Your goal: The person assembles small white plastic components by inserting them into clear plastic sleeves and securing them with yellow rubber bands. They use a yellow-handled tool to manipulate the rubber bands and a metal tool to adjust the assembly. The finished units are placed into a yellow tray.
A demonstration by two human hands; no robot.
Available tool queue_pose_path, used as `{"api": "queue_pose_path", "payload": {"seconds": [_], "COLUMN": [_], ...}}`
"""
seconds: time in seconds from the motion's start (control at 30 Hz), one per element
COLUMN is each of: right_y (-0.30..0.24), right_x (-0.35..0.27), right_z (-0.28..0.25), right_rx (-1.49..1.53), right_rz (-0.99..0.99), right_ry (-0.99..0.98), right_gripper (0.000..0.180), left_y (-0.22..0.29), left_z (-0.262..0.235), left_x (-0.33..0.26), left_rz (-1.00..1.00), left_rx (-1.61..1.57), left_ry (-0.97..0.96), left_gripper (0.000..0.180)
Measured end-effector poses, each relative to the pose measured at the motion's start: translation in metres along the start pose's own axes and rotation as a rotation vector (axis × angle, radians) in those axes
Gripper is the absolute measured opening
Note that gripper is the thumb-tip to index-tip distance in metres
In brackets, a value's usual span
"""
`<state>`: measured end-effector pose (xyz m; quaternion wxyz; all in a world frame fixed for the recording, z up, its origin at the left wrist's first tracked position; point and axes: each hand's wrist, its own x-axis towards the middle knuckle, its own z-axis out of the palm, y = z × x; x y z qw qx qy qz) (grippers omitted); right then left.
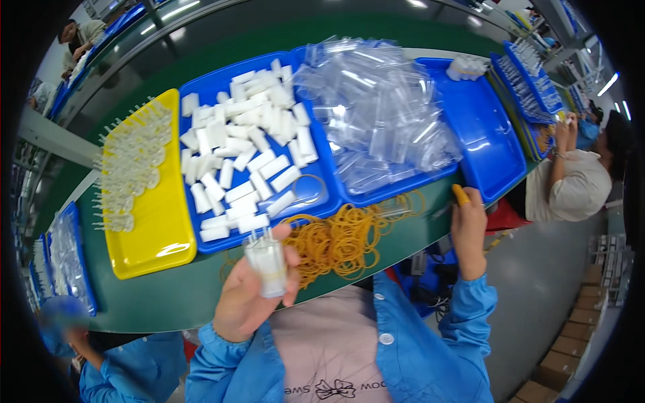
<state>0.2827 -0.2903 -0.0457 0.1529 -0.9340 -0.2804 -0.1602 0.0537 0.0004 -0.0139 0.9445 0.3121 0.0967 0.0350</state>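
Upright in my left hand [252, 295] is a bundle of clear and white plastic pieces [266, 263], gripped between thumb and fingers. Thin prongs stick out of its top, and a pale yellowish band seems to run round its middle. Orange rubber bands [336, 245] lie heaped on the green table just right of it. My right hand [469, 225] is over the table's near edge, with an orange finger cot [461, 195] on one finger. Its fingers are curled together; whatever they pinch is blurred. White foam-like blocks [259, 154] fill the blue tray [309, 201] beyond my left hand.
Clear plastic sleeves [376, 101] pile high in the middle blue tray. A yellow tray [151, 252] at left bears clear pronged parts [131, 164]. One more blue tray [494, 148] stands at right with a small bundle [467, 67]. Other people sit at both sides.
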Motion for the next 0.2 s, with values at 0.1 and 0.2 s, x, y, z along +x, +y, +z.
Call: {"api": "queue_pose_path", "payload": {"seconds": [0.1, 0.2], "right_y": [-0.001, -0.018], "right_x": [-0.005, -0.002], "right_z": [0.002, -0.006], "right_rx": [-0.02, 0.079], "right_rz": [-0.019, -0.016], "right_ry": [-0.009, 0.041], "right_gripper": [0.042, 0.037], "left_y": [-0.002, -0.009], "left_z": [-0.006, -0.018], "left_x": [-0.003, -0.003], "left_rz": [-0.006, -0.007], "left_rx": [-0.043, -0.111], "left_ry": [-0.012, -0.098], "left_gripper": [0.076, 0.078]}}
